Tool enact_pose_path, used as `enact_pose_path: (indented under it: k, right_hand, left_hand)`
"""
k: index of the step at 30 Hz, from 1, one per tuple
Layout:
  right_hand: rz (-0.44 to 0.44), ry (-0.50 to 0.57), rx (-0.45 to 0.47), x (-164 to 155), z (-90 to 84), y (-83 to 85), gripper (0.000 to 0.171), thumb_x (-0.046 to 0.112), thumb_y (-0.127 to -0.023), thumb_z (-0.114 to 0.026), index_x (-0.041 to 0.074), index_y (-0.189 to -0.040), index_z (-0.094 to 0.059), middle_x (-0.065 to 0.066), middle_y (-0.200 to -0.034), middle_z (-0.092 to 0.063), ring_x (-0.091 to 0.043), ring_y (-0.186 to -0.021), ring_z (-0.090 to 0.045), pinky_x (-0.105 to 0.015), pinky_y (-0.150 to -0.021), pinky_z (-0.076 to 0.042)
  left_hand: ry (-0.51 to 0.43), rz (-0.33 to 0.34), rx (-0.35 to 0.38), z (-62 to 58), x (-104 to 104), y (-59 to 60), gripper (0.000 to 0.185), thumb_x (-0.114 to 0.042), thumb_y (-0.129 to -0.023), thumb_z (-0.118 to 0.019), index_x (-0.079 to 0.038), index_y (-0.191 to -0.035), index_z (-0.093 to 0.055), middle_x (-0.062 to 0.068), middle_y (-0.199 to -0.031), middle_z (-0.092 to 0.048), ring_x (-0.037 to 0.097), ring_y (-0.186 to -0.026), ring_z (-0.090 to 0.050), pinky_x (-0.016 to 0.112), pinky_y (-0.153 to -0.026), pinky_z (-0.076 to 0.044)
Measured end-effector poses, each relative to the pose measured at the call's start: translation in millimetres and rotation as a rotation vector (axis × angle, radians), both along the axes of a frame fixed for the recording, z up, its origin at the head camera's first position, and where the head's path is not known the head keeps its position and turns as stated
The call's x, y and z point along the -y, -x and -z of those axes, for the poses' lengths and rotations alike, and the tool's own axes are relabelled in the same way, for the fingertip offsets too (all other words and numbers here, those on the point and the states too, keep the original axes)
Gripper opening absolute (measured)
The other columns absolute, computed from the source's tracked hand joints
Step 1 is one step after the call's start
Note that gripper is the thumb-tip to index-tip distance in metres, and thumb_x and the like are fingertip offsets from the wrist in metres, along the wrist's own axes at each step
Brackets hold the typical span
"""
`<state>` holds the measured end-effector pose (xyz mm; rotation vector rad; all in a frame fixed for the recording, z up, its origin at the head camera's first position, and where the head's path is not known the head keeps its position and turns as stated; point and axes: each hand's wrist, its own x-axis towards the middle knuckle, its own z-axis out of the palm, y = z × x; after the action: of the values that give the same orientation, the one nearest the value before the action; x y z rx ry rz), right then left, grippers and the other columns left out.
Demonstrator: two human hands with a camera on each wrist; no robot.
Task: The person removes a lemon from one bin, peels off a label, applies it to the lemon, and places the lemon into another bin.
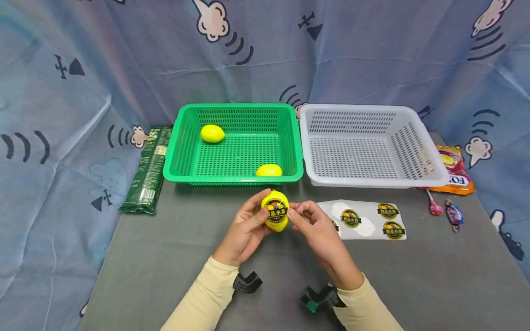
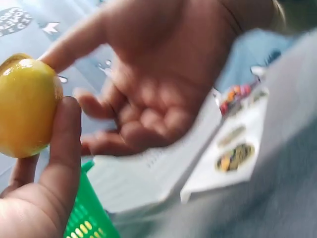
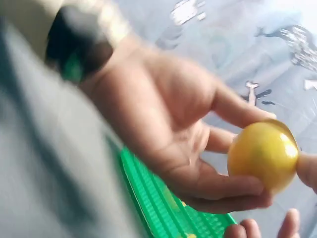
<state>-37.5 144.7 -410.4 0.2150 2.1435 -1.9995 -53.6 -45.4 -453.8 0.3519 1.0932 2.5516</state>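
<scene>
My left hand [image 1: 247,227] holds a yellow lemon [image 1: 278,225] upright, gripped between thumb and fingers. A round black-and-gold sticker [image 1: 277,209] with fruit and lettering lies on the lemon's front, and the left thumb rests at its left edge. From the other side my right hand [image 1: 316,225] touches the sticker's right edge with an outstretched thumb. Its other fingers are loosely bent, off the lemon [image 2: 27,111], as the left wrist view shows. In the right wrist view, the sticker is nearly edge-on along the lemon [image 3: 261,156].
A green basket [image 1: 207,178] with two lemons stands behind the hands, beside a white basket [image 1: 352,181]. Right of the hands lies a sticker sheet [image 1: 368,207]. A green packet [image 1: 148,172] is at left; an orange bag [image 1: 455,184], a lollipop [image 1: 434,208] and a wrapped candy [image 1: 454,216] at right.
</scene>
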Motion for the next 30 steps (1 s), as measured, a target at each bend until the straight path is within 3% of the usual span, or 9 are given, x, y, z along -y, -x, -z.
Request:
enact_pose_path:
  k: [2, 4, 8, 11, 14, 17, 21, 26, 30]
  right_hand:
    - [0.006, 0.006, 0.001, -2.3, 3.5, -0.3, 0.017, 0.012, -0.107, -0.065, -0.002, -0.11, -0.056, -0.019, -0.139, -0.063, -0.017, -0.114, -0.063, -0.029, -0.093, -0.051]
    - [0.038, -0.042, -0.076, -4.6, 6.4, -1.6, 0.02, 0.013, -0.107, -0.065, -0.003, -0.12, -0.063, -0.014, -0.138, -0.065, -0.01, -0.112, -0.062, -0.025, -0.091, -0.051]
    - [0.076, -0.173, -0.566, -5.0, 4.8, -2.4, 0.027, 0.006, -0.105, -0.066, -0.002, -0.13, -0.072, -0.014, -0.135, -0.069, -0.013, -0.12, -0.064, -0.026, -0.099, -0.05]
    - [-0.03, -0.275, -0.972, 2.0, -1.3, 2.3, 0.028, 0.009, -0.107, -0.063, -0.006, -0.13, -0.072, -0.019, -0.136, -0.069, -0.027, -0.13, -0.063, -0.037, -0.111, -0.046]
    - [-0.182, -0.412, -1.155, 10.3, 0.2, 10.0, 0.039, 0.022, -0.113, -0.055, -0.006, -0.136, -0.068, -0.018, -0.141, -0.066, -0.032, -0.136, -0.058, -0.044, -0.117, -0.04]
    - [-0.27, -0.558, -1.145, 14.9, 9.3, 14.7, 0.047, 0.028, -0.116, -0.042, -0.005, -0.144, -0.061, -0.017, -0.151, -0.058, -0.033, -0.145, -0.049, -0.048, -0.122, -0.032]
    - [-0.303, -0.669, -0.95, 10.6, 22.4, 17.2, 0.061, 0.043, -0.116, -0.034, 0.0, -0.158, -0.044, -0.013, -0.161, -0.048, -0.034, -0.153, -0.037, -0.06, -0.123, -0.024]
    - [-0.358, -0.649, -0.687, -2.8, 34.5, 17.1, 0.103, 0.081, -0.1, -0.036, 0.001, -0.164, -0.031, -0.013, -0.168, -0.037, -0.037, -0.156, -0.028, -0.072, -0.119, -0.018]
    - [-0.363, -0.567, -0.646, -7.8, 34.5, 11.8, 0.111, 0.081, -0.098, -0.04, -0.001, -0.168, -0.012, -0.015, -0.172, -0.025, -0.039, -0.156, -0.022, -0.069, -0.12, -0.019]
  left_hand:
    - [-0.056, 0.016, 0.03, -3.0, 2.2, -1.7, 0.04, -0.033, -0.101, -0.073, -0.039, -0.141, -0.068, 0.0, -0.138, -0.058, 0.02, -0.119, -0.063, 0.036, -0.094, -0.055]
    - [-0.057, -0.022, 0.05, -5.8, 3.8, -3.5, 0.045, -0.033, -0.099, -0.075, -0.036, -0.144, -0.067, 0.0, -0.139, -0.058, 0.021, -0.117, -0.063, 0.035, -0.092, -0.055]
    - [0.069, -0.14, 0.058, -10.4, 1.6, -3.5, 0.065, -0.034, -0.097, -0.078, -0.022, -0.157, -0.054, 0.006, -0.144, -0.054, 0.021, -0.115, -0.064, 0.032, -0.088, -0.056]
    - [0.155, -0.159, 0.061, -9.6, -3.9, -2.8, 0.073, -0.031, -0.098, -0.077, -0.009, -0.161, -0.046, 0.01, -0.149, -0.05, 0.017, -0.117, -0.064, 0.03, -0.09, -0.057]
    - [0.149, -0.154, 0.069, -6.7, -9.5, -4.5, 0.069, -0.028, -0.099, -0.076, -0.005, -0.158, -0.048, 0.011, -0.149, -0.049, 0.014, -0.115, -0.065, 0.028, -0.091, -0.056]
    - [0.114, -0.159, 0.078, -4.9, -12.3, -6.4, 0.065, -0.029, -0.097, -0.077, -0.007, -0.154, -0.053, 0.01, -0.148, -0.05, 0.014, -0.111, -0.065, 0.028, -0.09, -0.056]
    - [0.116, -0.139, 0.079, -3.7, -10.8, -7.0, 0.07, -0.032, -0.094, -0.08, -0.007, -0.153, -0.054, 0.01, -0.149, -0.05, 0.016, -0.112, -0.063, 0.029, -0.089, -0.055]
    - [0.176, -0.075, 0.011, -6.1, -6.5, -6.9, 0.081, -0.035, -0.091, -0.083, -0.002, -0.157, -0.048, 0.013, -0.15, -0.049, 0.019, -0.118, -0.063, 0.03, -0.093, -0.056]
    - [0.239, -0.08, -0.02, -7.5, -7.0, -5.2, 0.076, -0.035, -0.099, -0.075, -0.003, -0.16, -0.043, 0.014, -0.154, -0.048, 0.019, -0.123, -0.061, 0.031, -0.095, -0.056]
